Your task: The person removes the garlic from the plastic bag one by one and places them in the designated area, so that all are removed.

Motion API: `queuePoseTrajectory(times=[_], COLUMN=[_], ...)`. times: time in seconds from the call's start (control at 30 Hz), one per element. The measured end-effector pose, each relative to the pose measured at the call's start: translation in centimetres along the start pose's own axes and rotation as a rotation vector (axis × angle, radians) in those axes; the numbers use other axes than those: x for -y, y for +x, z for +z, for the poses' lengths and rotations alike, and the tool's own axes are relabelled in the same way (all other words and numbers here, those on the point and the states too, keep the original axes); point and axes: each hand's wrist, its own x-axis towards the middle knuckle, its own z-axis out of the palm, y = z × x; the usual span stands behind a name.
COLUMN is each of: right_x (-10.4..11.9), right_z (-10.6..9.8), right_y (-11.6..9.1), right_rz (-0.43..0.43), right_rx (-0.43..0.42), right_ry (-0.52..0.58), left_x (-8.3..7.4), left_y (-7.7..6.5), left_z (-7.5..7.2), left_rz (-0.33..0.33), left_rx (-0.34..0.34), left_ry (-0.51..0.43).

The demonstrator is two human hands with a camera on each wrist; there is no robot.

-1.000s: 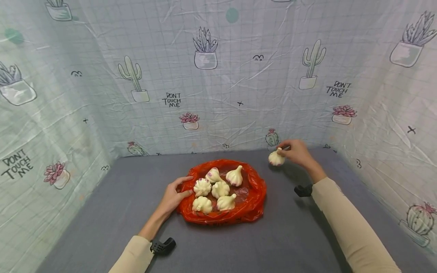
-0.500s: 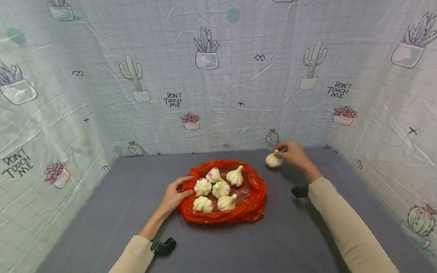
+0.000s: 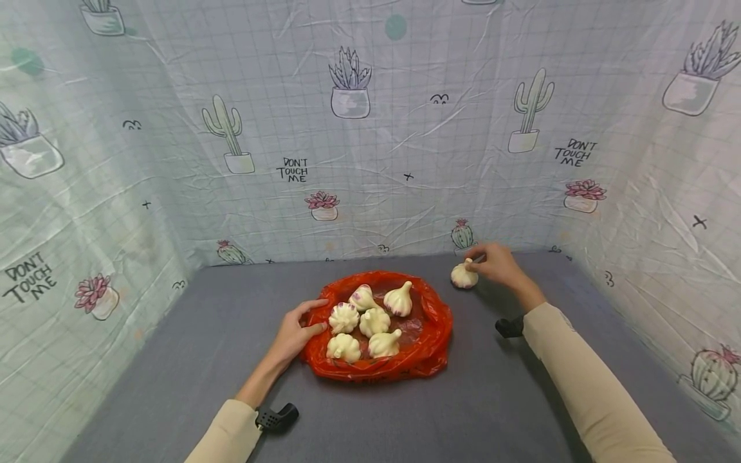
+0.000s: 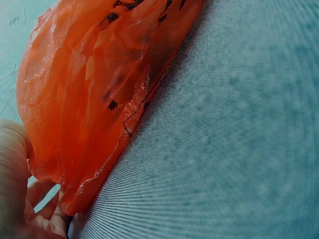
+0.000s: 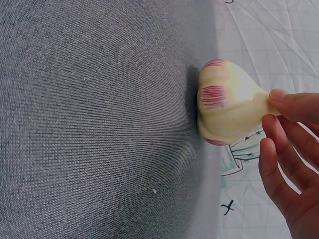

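My left hand [image 3: 293,331] holds the left side of a red plastic bag [image 3: 438,325], thumb and index finger over its rolled rim. Close up in the left wrist view, my thumb and fingers sit around the end of the crinkled bag [image 4: 75,99]. Several cream garlic bulbs [image 3: 398,299] with purple marks lie inside the open bag. Beyond the bag's right side, my right hand [image 3: 496,265] pinches another garlic bulb [image 3: 464,276] by its stem. In the right wrist view this bulb [image 5: 224,107] stands upright with its base at the tabletop, thumb and fingertips at its neck.
A grey cloth-covered table [image 3: 376,424] lies under everything. Pale sheeting [image 3: 370,148] printed with potted cacti rises at the back and both sides, close behind the right hand. A black wrist camera [image 3: 276,418] is strapped to the left wrist, another [image 3: 509,326] to the right.
My right hand has brought the pinched garlic bulb slightly left and down onto the table; over the last half second it barely moved. The left hand and the bag have stayed in place.
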Motion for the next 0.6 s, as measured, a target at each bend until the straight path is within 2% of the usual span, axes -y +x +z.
queuePoseTrajectory(times=[0.6], right_x=[0.48], right_z=[0.09], right_y=[0.03], right_rz=[-0.004], right_rx=[0.026], right_ry=[-0.02], left_x=[0.21], left_y=[0.14], left_z=[-0.13], left_rz=[0.012], left_rx=[-0.008], left_ry=[0.005])
